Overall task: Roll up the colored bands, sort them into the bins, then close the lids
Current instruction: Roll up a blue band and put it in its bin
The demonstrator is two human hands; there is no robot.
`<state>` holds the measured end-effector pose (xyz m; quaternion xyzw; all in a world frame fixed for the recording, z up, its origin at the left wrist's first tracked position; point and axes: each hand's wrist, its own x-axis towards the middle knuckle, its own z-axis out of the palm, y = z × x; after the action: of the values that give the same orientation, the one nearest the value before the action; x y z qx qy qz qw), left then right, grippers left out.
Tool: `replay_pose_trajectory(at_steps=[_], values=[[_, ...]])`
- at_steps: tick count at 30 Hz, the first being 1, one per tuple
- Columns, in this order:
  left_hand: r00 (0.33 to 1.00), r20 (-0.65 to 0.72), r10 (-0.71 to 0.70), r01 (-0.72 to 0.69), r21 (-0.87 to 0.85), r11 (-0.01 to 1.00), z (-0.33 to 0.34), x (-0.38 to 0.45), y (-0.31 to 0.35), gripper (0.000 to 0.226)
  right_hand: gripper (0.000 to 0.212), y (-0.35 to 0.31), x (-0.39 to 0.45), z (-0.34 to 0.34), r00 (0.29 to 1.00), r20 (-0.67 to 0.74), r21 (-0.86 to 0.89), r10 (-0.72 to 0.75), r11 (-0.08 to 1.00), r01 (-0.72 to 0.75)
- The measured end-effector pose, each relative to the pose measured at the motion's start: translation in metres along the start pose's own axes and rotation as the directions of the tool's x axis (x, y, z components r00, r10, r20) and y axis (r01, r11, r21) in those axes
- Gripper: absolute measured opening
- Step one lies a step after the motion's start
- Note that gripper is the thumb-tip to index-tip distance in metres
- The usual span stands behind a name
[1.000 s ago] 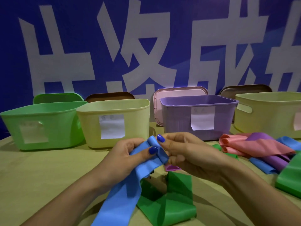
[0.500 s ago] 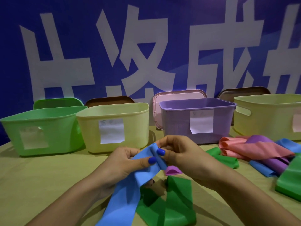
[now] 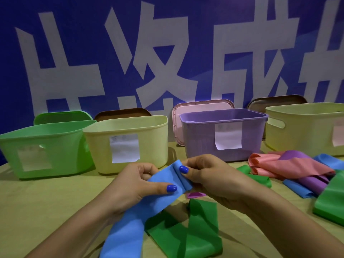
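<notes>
Both hands hold a blue band (image 3: 141,215) above the table, just in front of the bins. My left hand (image 3: 135,185) pinches it with the thumb on top. My right hand (image 3: 210,175) pinches its folded upper end, where a small roll starts. The band's long tail hangs down toward me. Under it lies a green band (image 3: 201,231). A small purple piece (image 3: 195,194) peeks out below my right hand. Four open bins stand in a row: green (image 3: 55,146), yellow (image 3: 149,138), purple (image 3: 201,138) and a second yellow one (image 3: 305,131).
Lids lean behind the bins: green (image 3: 61,117), brown (image 3: 121,114), pink (image 3: 201,106) and brown (image 3: 275,101). A heap of pink (image 3: 290,164), purple, blue and green bands lies at the right. The tan table (image 3: 46,205) runs toward me at the left.
The hands have shifted their grip on the blue band's end; the left thumb now lies flatter across the band and the fold at the top is slightly wider. The camera has tilted a little.
</notes>
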<state>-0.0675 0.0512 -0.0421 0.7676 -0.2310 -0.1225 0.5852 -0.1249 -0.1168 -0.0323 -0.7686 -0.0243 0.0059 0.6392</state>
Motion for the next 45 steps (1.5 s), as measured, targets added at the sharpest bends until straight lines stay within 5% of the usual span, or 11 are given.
replay_pose_trajectory(at_steps=[14,19,28,32,40,45], values=[[0.989,0.014,0.145,-0.146,0.056,0.988,-0.002,-0.003,0.004,0.052,0.012,-0.003,-0.002,0.003,0.996,-0.053,0.064,-0.076,0.995,0.079],[0.990,0.046,0.137,-0.138,0.032,0.990,-0.001,-0.006,0.008,0.033,0.007,-0.004,-0.003,0.005,0.995,-0.074,0.051,-0.071,0.996,0.075],[0.977,0.128,0.172,-0.156,-0.125,0.980,-0.005,-0.006,0.006,0.017,0.034,-0.005,-0.003,0.002,0.996,-0.005,0.126,-0.085,0.988,0.085],[0.964,0.171,0.204,-0.166,-0.216,0.962,-0.006,-0.005,0.002,0.036,0.039,-0.005,-0.002,0.000,0.995,0.040,0.161,-0.093,0.983,0.085],[0.991,0.031,0.128,-0.117,-0.233,0.965,0.010,-0.002,-0.003,0.020,0.034,0.007,0.003,0.002,0.992,0.021,-0.098,-0.123,0.987,0.124],[0.990,-0.031,0.139,-0.142,-0.182,0.973,0.006,0.002,-0.007,0.022,0.022,0.006,0.001,-0.001,0.984,0.113,-0.031,-0.138,0.989,0.142]])
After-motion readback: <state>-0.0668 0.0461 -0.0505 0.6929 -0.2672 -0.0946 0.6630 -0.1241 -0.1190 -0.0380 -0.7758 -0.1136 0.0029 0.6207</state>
